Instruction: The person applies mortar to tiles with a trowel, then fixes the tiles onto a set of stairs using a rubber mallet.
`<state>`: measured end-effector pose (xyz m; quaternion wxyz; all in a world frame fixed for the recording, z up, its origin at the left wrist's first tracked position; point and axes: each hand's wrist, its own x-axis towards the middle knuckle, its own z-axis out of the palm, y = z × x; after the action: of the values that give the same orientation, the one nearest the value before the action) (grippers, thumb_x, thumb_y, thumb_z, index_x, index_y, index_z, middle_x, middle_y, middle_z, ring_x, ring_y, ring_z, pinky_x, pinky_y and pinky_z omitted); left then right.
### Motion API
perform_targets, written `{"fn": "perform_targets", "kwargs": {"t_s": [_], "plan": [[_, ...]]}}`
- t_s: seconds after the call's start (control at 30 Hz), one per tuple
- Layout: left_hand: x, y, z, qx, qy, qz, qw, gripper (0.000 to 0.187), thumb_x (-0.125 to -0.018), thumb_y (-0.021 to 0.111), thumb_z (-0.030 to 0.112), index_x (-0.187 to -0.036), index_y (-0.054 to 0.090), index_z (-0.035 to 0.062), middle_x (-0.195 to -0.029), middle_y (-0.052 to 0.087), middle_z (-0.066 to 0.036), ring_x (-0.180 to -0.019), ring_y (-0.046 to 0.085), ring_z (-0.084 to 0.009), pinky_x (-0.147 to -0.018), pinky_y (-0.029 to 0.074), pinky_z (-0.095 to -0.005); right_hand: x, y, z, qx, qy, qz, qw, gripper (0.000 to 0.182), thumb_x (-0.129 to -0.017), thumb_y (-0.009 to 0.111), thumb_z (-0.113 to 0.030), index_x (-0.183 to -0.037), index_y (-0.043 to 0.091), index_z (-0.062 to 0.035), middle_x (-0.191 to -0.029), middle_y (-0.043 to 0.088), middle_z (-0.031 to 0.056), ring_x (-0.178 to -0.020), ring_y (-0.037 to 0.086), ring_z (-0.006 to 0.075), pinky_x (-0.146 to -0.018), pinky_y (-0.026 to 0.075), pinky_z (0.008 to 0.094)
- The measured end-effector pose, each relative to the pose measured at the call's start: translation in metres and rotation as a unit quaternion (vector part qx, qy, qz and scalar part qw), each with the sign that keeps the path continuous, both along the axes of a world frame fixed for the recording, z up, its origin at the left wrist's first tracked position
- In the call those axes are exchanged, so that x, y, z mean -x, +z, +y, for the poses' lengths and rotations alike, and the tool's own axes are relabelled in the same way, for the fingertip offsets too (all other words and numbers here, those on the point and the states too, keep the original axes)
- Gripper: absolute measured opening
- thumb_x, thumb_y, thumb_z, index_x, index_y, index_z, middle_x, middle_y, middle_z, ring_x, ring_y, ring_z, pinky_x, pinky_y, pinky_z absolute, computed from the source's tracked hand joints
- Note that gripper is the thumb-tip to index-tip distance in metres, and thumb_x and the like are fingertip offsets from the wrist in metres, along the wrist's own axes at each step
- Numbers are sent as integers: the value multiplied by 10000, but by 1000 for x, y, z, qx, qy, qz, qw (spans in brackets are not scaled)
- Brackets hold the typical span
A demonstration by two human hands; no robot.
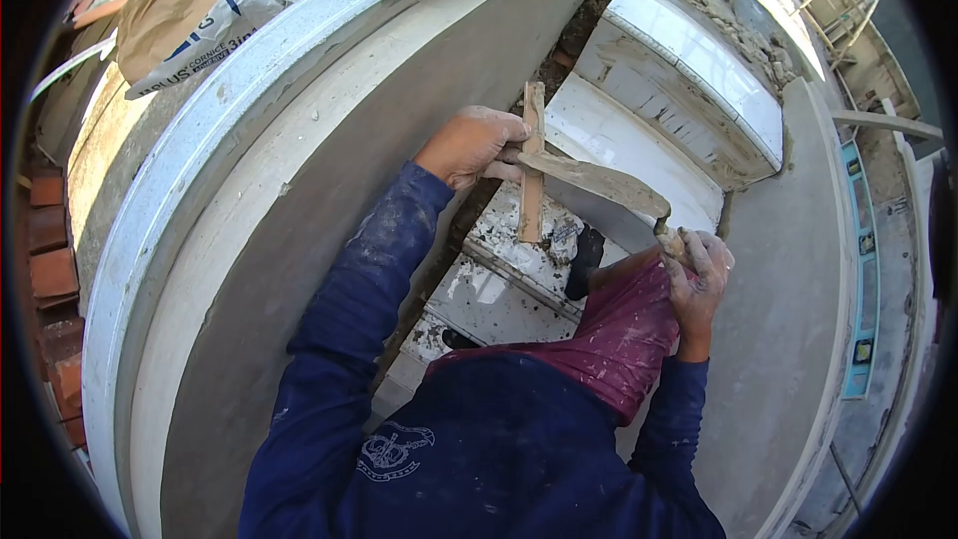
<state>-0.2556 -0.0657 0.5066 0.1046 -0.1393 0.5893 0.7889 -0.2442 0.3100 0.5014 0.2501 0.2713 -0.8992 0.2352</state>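
My left hand (471,147) grips a narrow wooden strip (531,208) near its upper part, fingers and thumb closed round it. The strip stands roughly upright in my view, over the steps. In my right hand (703,284) is the handle of a trowel (604,186) smeared with grey-beige mortar. Its long blade reaches left across to the strip, and its tip is at my left fingers. The blade appears to touch the strip. Dried plaster marks both hands and the dark blue sleeves.
White stair slabs (639,130) with dirty risers run between two curved plastered walls (329,190). Debris lies on the lower steps (514,235). A teal spirit level (860,269) rests along the right wall. A printed bag (225,20) and roof tiles (52,250) are at left.
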Motion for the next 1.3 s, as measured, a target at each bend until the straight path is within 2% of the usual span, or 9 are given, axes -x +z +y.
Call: {"fn": "perform_targets", "kwargs": {"t_s": [0.17,0.27,0.67,0.77,0.87,0.97,1.07,1.23,1.3], "plan": [[2,0,-6,-11,28,-4,1000,226,-967,599,151,-1101,649,-25,-993,689,-78,-804,694,-146,-679,640,-306,0,14,20,-56,31,-52,997,391,-745,789,-141,-1096,694,4,-1063,668,141,-1038,596,331,-957,414,407],[9,-10,-5,-22,30,-8,999,212,-965,596,137,-1091,646,-26,-993,689,-82,-808,697,-151,-693,644,-324,-5,10,13,19,39,-66,997,392,-723,797,-149,-1087,722,-26,-1009,665,110,-977,595,305,-929,404,419],[16,-14,-5,-57,53,-11,997,168,-954,591,100,-1039,637,-37,-958,688,-91,-775,701,-150,-654,646,-317,-16,-10,29,46,-3,-35,998,384,-705,813,-101,-1067,706,-26,-1064,667,133,-1007,601,331,-939,416,433],[19,-16,-1,-76,36,-12,996,164,-949,603,100,-1037,638,-34,-956,687,-86,-781,701,-148,-654,645,-315,-17,-12,19,16,15,-12,1000,413,-733,788,-69,-1129,677,-32,-1099,662,142,-1038,592,334,-968,415,425],[14,-9,-2,-82,38,-15,996,168,-954,600,101,-1044,641,-35,-964,690,-84,-801,701,-150,-670,642,-314,-11,-19,27,16,11,-10,1000,393,-744,791,-81,-1118,679,-37,-1119,658,147,-1039,594,335,-979,408,432],[2,3,1,-57,54,-24,997,192,-968,596,113,-1072,648,-40,-980,696,-86,-819,701,-151,-697,640,-317,-5,-17,34,8,-50,-3,999,385,-749,795,-80,-1112,678,-29,-1120,658,151,-1038,600,337,-970,423,436],[2,-14,7,-52,15,-10,999,217,-978,605,129,-1102,653,-42,-989,701,-86,-821,697,-146,-708,635,-305,0,-23,11,65,-62,8,996,392,-732,794,-66,-1111,693,-42,-1054,659,142,-1007,612,336,-925,445,428],[-10,-9,30,-40,-22,7,999,224,-987,613,142,-1110,654,-41,-985,707,-88,-828,696,-140,-713,631,-289,11,-25,-26,129,-42,-57,989,435,-725,814,-81,-1139,685,-40,-1078,648,141,-970,622,326,-865,472,413],[-12,0,31,-111,-15,18,994,231,-999,595,140,-1125,642,-49,-1012,705,-102,-859,701,-155,-731,633,-312,15,-32,-32,129,-28,-57,990,436,-721,816,-75,-1135,685,-40,-1074,645,134,-955,619,326,-856,470,423]]}}
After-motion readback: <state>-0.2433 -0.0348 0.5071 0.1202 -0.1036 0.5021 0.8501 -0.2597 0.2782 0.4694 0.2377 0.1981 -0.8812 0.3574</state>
